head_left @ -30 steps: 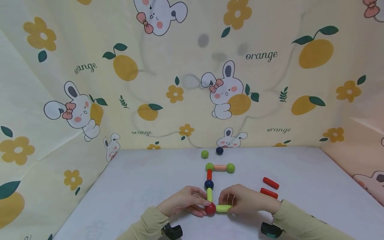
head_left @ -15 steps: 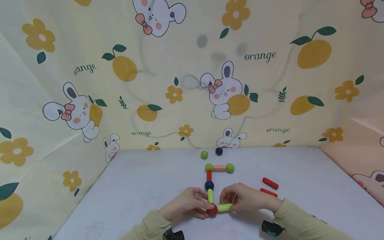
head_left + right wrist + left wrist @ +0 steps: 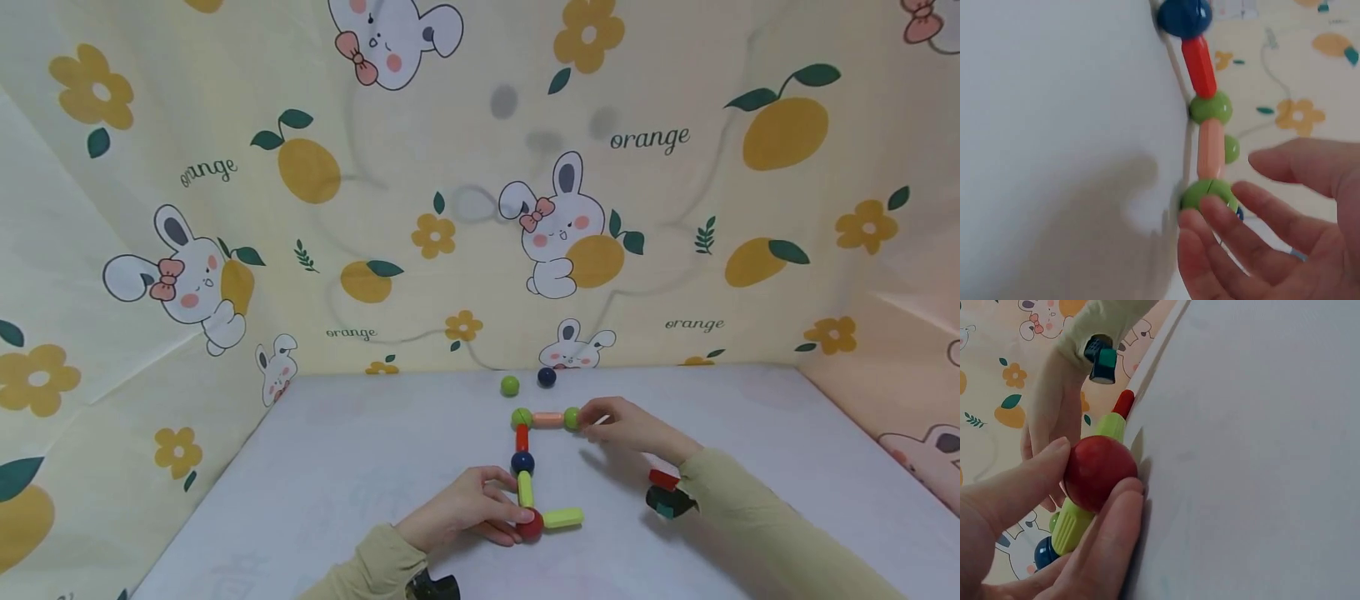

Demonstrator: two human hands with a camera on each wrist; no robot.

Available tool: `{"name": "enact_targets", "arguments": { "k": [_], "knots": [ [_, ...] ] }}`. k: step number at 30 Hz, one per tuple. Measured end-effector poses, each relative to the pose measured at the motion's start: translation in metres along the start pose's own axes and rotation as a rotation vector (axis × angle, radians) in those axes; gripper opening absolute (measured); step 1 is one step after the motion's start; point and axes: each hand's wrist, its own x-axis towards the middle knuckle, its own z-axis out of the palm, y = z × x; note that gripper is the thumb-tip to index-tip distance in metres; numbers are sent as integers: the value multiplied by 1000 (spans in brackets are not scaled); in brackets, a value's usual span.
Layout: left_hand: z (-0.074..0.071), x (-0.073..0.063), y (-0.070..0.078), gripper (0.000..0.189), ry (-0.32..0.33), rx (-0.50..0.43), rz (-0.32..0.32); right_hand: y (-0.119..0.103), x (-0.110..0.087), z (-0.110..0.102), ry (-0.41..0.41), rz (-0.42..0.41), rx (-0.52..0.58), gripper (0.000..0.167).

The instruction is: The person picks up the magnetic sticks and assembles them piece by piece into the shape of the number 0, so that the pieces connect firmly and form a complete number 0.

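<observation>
My left hand point(image 3: 472, 508) pinches a red ball point(image 3: 1100, 475) between thumb and fingers at the near corner of a chain of balls and rods. From that ball one yellow-green rod point(image 3: 562, 518) points right and another yellow-green rod point(image 3: 525, 490) runs away to a dark blue ball point(image 3: 522, 462). Beyond it come a red rod point(image 3: 522, 437), a green ball point(image 3: 521, 418), a pink rod point(image 3: 547, 420) and an end green ball point(image 3: 1210, 195). My right hand point(image 3: 630, 429) is at that end ball, thumb and fingers spread apart, fingertips overlapping it in the right wrist view.
A loose green ball point(image 3: 510, 385) and a loose dark blue ball point(image 3: 547, 377) lie near the table's back edge. A red rod point(image 3: 663, 478) shows partly behind the right wrist camera point(image 3: 670, 502). A patterned curtain point(image 3: 465, 250) hangs behind the table.
My right hand has left the yellow-green rod on the right and moved away from me to the end green ball. The left hand still holds the red ball, shifted slightly right with it.
</observation>
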Motion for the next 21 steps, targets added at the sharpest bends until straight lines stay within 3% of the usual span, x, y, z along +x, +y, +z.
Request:
{"name": "enact_targets", "arguments": {
  "k": [6,9,15,21],
  "knots": [
    [-4,1,-1,42,-27,-11,5,-1,17,-6,-56,37,3,28],
    [-5,2,0,41,-42,-15,13,-3,26,-10,-14,16,-2,25],
    [-6,3,0,42,-38,-4,-1,-8,56,-22,120,-105,-74,21],
    [-5,5,-3,42,-39,11,-10,0,85,-20,103,-78,-104,38]
  ]
}}
